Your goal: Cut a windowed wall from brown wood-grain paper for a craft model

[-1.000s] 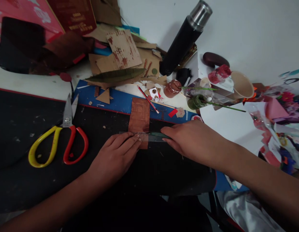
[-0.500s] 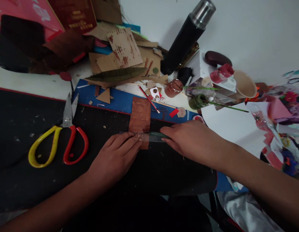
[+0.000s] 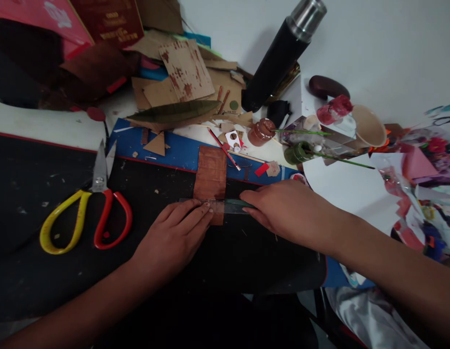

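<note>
A brown painted strip (image 3: 210, 169) lies lengthwise on the black mat, with a clear ruler (image 3: 234, 209) crossing its lower part. My left hand (image 3: 179, 232) rests with fingers stretched flat on the ruler and the strip, pressing from above. My right hand (image 3: 283, 208) is closed in a pinch around a slim green tool (image 3: 235, 202), whose thin end reaches over the strip along the ruler. Its exact kind is hard to make out, and my fingers hide the rest of it. Scissors (image 3: 100, 183) with one yellow and one red handle lie to the left, blades apart.
Behind the mat (image 3: 242, 261) are cardboard scraps (image 3: 188, 72), a red pencil (image 3: 225, 149), a brown paint jar (image 3: 260, 133) and a green paint jar (image 3: 297, 153) with brushes. A black flask (image 3: 279, 63) stands by the wall. White paper (image 3: 341, 189) lies right.
Both hands, the ruler and the strip keep practically the same places. The view has shifted very slightly, so the scissors appear a little farther left.
</note>
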`<act>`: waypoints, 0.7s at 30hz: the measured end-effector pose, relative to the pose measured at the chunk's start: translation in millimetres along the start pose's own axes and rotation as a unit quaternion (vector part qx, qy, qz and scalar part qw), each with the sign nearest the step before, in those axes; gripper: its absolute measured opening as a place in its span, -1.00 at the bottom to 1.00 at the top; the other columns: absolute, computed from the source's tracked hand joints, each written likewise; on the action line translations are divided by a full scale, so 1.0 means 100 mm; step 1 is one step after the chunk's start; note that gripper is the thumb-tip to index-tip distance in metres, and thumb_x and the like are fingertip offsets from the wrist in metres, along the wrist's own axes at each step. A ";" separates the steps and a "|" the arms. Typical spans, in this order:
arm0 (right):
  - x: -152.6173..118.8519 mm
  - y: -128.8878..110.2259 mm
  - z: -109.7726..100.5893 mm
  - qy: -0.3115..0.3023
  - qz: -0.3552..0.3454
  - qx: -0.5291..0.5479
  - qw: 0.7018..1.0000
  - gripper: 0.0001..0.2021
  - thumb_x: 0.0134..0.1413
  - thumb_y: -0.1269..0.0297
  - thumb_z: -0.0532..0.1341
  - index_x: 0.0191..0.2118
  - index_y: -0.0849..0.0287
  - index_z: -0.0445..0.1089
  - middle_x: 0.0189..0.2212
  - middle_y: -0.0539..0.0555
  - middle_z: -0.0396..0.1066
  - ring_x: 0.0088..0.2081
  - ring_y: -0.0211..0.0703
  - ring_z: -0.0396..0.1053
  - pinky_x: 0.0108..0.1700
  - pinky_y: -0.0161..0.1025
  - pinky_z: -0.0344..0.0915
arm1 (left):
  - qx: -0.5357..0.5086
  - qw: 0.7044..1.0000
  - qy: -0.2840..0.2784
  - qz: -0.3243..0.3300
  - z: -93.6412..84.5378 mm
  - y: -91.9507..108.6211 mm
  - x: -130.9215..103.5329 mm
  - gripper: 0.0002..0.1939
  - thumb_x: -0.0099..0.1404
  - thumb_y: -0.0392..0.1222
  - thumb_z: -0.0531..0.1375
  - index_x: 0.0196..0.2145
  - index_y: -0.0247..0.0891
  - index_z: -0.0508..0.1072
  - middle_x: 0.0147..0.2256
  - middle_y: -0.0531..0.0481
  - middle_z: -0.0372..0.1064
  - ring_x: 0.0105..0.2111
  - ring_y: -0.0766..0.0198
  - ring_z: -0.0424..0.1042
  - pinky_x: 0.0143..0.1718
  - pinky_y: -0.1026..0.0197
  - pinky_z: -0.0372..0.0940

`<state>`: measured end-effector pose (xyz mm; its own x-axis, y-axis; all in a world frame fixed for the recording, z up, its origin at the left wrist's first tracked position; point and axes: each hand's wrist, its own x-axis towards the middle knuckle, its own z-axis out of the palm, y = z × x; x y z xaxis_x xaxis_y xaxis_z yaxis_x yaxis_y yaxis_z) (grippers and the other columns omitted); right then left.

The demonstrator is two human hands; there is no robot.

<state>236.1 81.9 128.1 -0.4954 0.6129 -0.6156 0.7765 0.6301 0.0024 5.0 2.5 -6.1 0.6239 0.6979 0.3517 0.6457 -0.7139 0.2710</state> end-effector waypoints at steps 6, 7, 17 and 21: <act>0.03 0.02 -0.01 0.008 -0.013 0.002 1.000 -0.86 0.38 0.32 0.18 -0.10 0.16 0.49 -0.34 0.09 0.58 -0.37 -0.11 0.45 -0.44 -0.20 -0.07 | 0.004 1.000 -0.001 -0.002 0.01 0.00 -0.01 -0.67 0.44 -0.34 0.17 0.12 -0.38 0.52 0.06 -0.20 0.56 0.08 -0.06 0.46 0.02 -0.09 0.38; 0.03 0.03 0.00 0.012 -0.019 0.004 1.000 -0.86 0.37 0.32 0.17 -0.11 0.17 0.49 -0.35 0.09 0.57 -0.39 -0.13 0.43 -0.43 -0.20 -0.05 | 0.005 1.000 0.000 -0.001 0.02 0.00 -0.01 -0.67 0.45 -0.34 0.17 0.12 -0.38 0.52 0.06 -0.19 0.56 0.08 -0.07 0.46 0.02 -0.09 0.38; 0.03 -0.07 0.02 0.028 -0.010 -0.049 0.998 -0.88 0.31 0.43 0.19 -0.15 0.17 0.47 -0.39 0.11 0.56 -0.39 -0.06 0.48 -0.45 -0.20 -0.07 | 0.002 1.000 0.017 0.003 0.02 0.00 -0.01 -0.68 0.45 -0.33 0.17 0.10 -0.38 0.53 0.05 -0.20 0.57 0.07 -0.06 0.46 0.01 -0.08 0.39; -0.01 -0.07 0.06 0.041 -0.006 -0.033 0.999 -0.89 0.37 0.34 0.19 -0.12 0.15 0.48 -0.33 0.09 0.59 -0.36 -0.04 0.49 -0.46 -0.18 -0.09 | 0.006 1.000 0.023 -0.002 0.03 0.01 -0.01 -0.69 0.46 -0.32 0.16 0.09 -0.36 0.54 0.05 -0.19 0.57 0.06 -0.04 0.47 0.01 -0.06 0.39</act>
<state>233.5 73.6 124.2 -0.5369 0.6401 -0.5496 0.7444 0.6660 0.0485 6.3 1.6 -8.9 0.6014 0.6968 0.3908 0.6529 -0.7106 0.2622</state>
